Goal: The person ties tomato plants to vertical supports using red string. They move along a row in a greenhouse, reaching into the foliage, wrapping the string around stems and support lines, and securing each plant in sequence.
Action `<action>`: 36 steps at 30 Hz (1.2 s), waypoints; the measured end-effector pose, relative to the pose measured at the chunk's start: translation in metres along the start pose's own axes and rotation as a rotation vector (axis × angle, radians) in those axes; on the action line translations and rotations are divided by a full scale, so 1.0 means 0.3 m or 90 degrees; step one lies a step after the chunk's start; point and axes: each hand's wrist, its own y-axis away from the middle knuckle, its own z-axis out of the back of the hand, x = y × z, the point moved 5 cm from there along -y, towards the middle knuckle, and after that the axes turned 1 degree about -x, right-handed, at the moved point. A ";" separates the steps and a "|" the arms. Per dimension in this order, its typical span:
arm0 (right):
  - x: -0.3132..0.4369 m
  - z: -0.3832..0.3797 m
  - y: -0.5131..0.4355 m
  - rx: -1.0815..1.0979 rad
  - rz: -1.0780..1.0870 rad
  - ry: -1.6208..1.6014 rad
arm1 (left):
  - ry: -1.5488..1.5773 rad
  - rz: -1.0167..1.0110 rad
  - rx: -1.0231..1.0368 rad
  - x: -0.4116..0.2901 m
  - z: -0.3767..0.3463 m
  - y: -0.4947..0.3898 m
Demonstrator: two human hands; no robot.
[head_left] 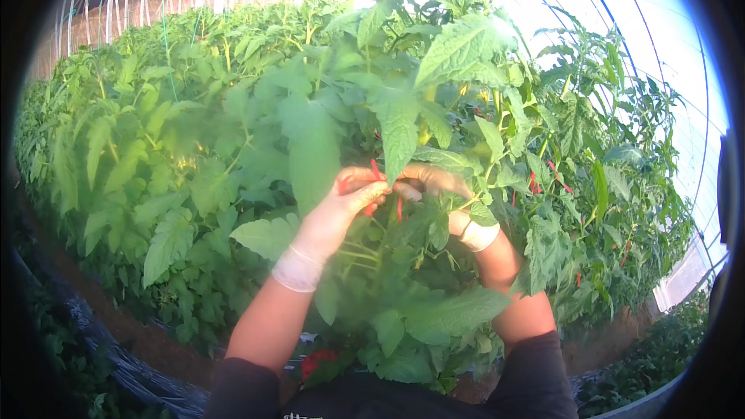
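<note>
My left hand, in a thin translucent glove, pinches a red tie strip between thumb and fingers. Its fingertips meet those of my right hand, also gloved. A second length of red strip hangs just below the right fingertips, which are bent closed around it. Both hands are at a tomato plant's stem, among its leaves. A large tomato leaf droops in front of the meeting point, and other foliage covers part of my right hand and wrist.
Dense tomato plants spread leftward and behind. More red ties show on plants at the right. A red bundle lies low near my body. Plastic sheeting borders soil at lower left. Greenhouse film and wires arch overhead.
</note>
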 end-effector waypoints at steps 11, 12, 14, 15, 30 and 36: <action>0.028 -0.030 0.026 -0.153 0.221 0.318 | -0.044 0.068 0.079 0.006 0.001 -0.003; 0.028 -0.016 0.033 -0.184 0.210 0.291 | -0.030 0.051 0.086 0.004 -0.001 -0.005; 0.012 -0.001 0.046 -0.177 0.179 0.233 | -0.024 0.038 0.078 0.007 -0.005 -0.007; -0.004 -0.005 0.049 -0.139 0.160 0.205 | -0.031 0.039 0.062 0.012 -0.006 -0.009; -0.131 0.111 0.216 -0.311 -0.046 0.393 | -0.627 -0.248 -0.143 -0.183 -0.092 0.084; -0.086 0.026 0.644 -0.274 -0.025 -0.190 | -0.421 -0.512 -0.354 -0.271 0.027 0.530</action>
